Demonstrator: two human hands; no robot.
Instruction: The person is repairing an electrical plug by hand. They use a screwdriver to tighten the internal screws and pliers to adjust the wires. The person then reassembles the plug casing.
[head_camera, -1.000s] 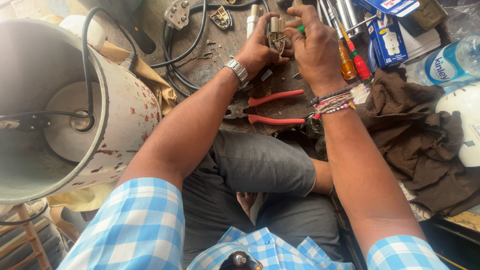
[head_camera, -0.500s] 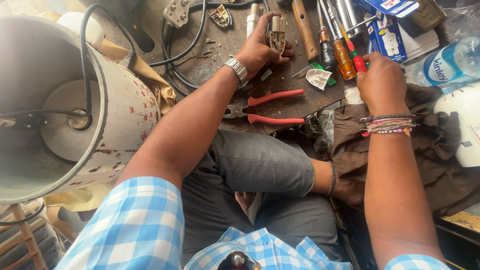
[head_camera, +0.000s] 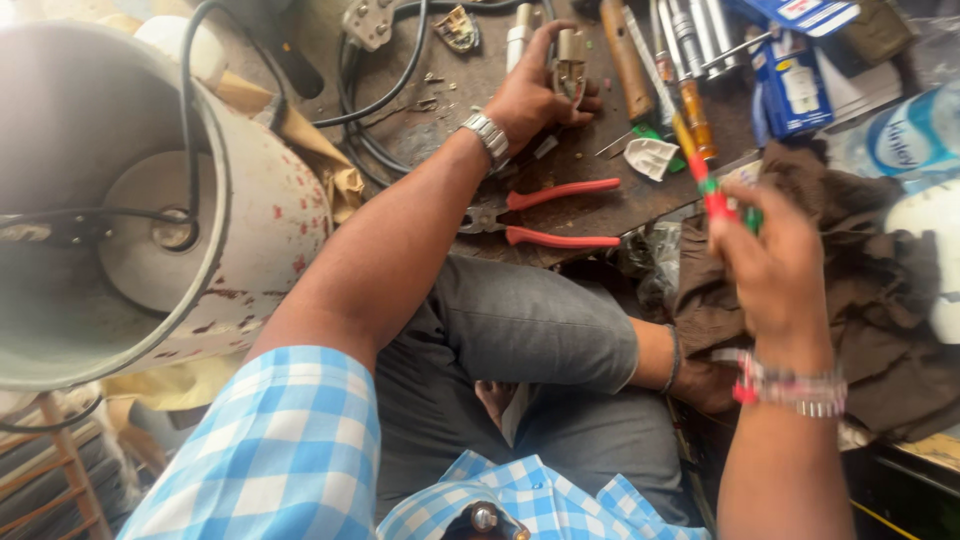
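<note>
On the cluttered brown tabletop (head_camera: 590, 215) lay red pliers (head_camera: 560, 212), cables and tools. The left hand (head_camera: 530, 95) gripped a small metal part (head_camera: 570, 70); the right hand (head_camera: 780, 265) clutched a screwdriver (head_camera: 700, 160) over a brown cloth (head_camera: 880, 290).

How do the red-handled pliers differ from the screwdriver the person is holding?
The pliers lie flat on the workbench with no hand on them; the screwdriver is lifted in the right hand. The pliers have two plain red handles spread apart; the screwdriver has one handle, red with green. Both are hand tools with some red on the handle.
</note>
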